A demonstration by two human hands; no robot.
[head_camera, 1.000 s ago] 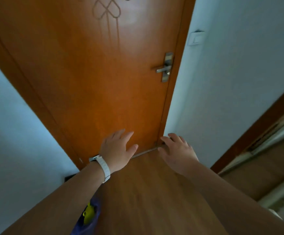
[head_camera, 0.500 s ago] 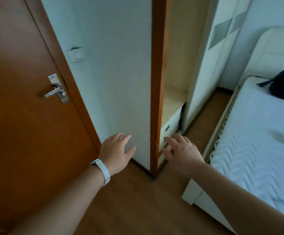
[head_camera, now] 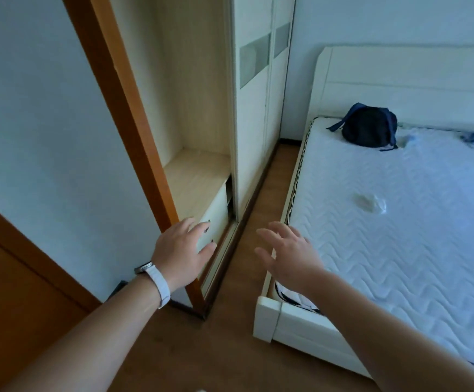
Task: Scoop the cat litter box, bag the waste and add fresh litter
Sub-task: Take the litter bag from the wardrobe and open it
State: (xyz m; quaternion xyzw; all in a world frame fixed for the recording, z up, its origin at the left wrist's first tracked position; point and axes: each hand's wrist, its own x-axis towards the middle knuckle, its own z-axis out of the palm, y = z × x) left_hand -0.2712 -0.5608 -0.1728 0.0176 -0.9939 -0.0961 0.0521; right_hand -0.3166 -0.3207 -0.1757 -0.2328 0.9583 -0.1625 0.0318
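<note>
Judged as opening step: looking for the litter box. Next: finding it before any scooping. Noted left of left hand (head_camera: 180,250): door (head_camera: 18,292); just beyond it, wardrobe (head_camera: 252,108). Held spread and empty: left hand, right hand (head_camera: 286,256). Right of right hand: bed (head_camera: 399,222), backpack (head_camera: 368,127) beyond. No litter box seen near either.

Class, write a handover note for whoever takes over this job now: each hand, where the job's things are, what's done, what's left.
Left hand open, empty, white watch on wrist, held out before the wardrobe.
Right hand open, empty, above the floor beside the bed.
Litter box, scoop, bag, fresh litter: none in view. A dark backpack lies on the mattress.
Done: nothing shown. Left: find the box, scoop, bag, refill.
</note>
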